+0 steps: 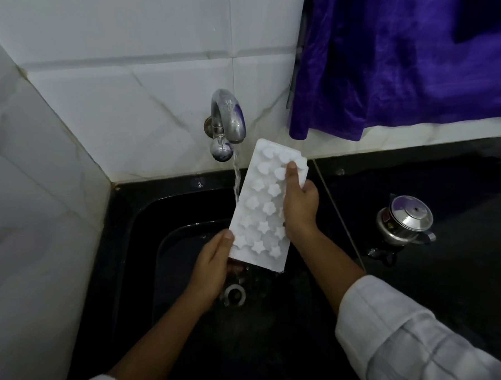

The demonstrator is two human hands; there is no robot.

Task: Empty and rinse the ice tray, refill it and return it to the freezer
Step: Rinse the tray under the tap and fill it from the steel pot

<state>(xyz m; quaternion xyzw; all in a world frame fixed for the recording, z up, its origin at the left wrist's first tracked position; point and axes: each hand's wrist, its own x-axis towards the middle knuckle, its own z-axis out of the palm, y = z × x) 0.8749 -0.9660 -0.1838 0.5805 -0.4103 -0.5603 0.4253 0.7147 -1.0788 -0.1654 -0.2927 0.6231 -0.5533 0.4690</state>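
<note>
A white ice tray (261, 206) with star-shaped bumps showing is held tilted over the black sink (192, 323), its underside toward me. My left hand (215, 264) grips the tray's near left corner, thumb on top. My right hand (299, 204) grips its right long edge, thumb lying across the moulds. Water runs from the chrome tap (229, 118) and streams down just past the tray's left edge. The sink drain (234, 295) lies below the tray.
White tiled walls stand behind and to the left. A black counter (447, 194) runs to the right, with a small steel pot with lid (405, 222) on it. A purple curtain (410, 50) hangs at the upper right.
</note>
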